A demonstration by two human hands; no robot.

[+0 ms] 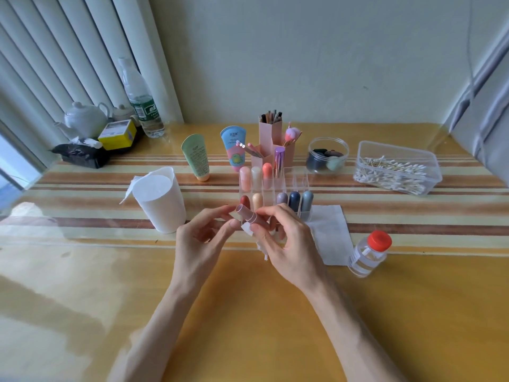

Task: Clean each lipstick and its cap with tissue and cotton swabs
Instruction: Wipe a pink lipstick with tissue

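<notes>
Your right hand [286,244] pinches the lipstick [248,216] by its lower end, with a tissue scrap [247,229] bunched under the fingers. It is held above the table [248,312], just in front of the clear organizer [298,180]. The long axis runs from your right grip up and left, open end toward your left hand [198,241]. Left thumb and forefinger close lightly on that open end; how firmly, you cannot tell. The left hand is nearer the rim, so the wipe likely works along the barrel from the right. The swab box [396,169] sits well apart, far right.
</notes>
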